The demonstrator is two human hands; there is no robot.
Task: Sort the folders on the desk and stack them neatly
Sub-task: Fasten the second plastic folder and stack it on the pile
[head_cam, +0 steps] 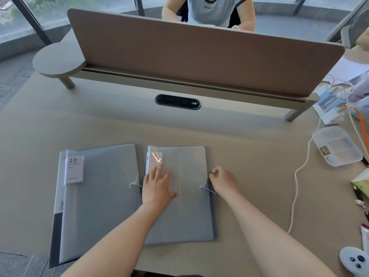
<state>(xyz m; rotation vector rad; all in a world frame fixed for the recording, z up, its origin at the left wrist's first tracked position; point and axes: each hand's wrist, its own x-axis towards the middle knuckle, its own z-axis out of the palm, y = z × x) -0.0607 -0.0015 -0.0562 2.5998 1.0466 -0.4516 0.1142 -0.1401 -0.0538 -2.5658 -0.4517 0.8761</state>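
From the head view, two grey folders lie side by side on the tabletop. The left hand presses flat, fingers spread, on the right folder; the right hand pinches its elastic cord at the right edge. The cord could slip and snap back, nudging this folder against the left folder.

- My only view is the head camera, worn on the person; it looks forward and down over the desk.
- It sits close: both forearms enter from the bottom edge, with the left hand and right hand near the middle of the picture.
- The wide lens bends the brown divider panel across the top of the picture.
- Beyond that panel I see a second person's torso and windows.
- With one view only, I have no overlap to check.
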